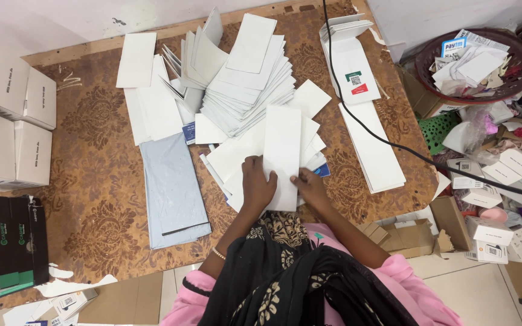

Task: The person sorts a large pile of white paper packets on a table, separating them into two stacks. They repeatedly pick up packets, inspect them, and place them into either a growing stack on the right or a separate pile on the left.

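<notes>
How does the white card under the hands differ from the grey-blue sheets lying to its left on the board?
The white card is bright white; the grey-blue sheets are dull and speckled. The card is narrower, the sheets wider and longer. The left hand and right hand press on the card; the sheets lie untouched. Both are flat rectangles, lengthwise away from the person.
</notes>
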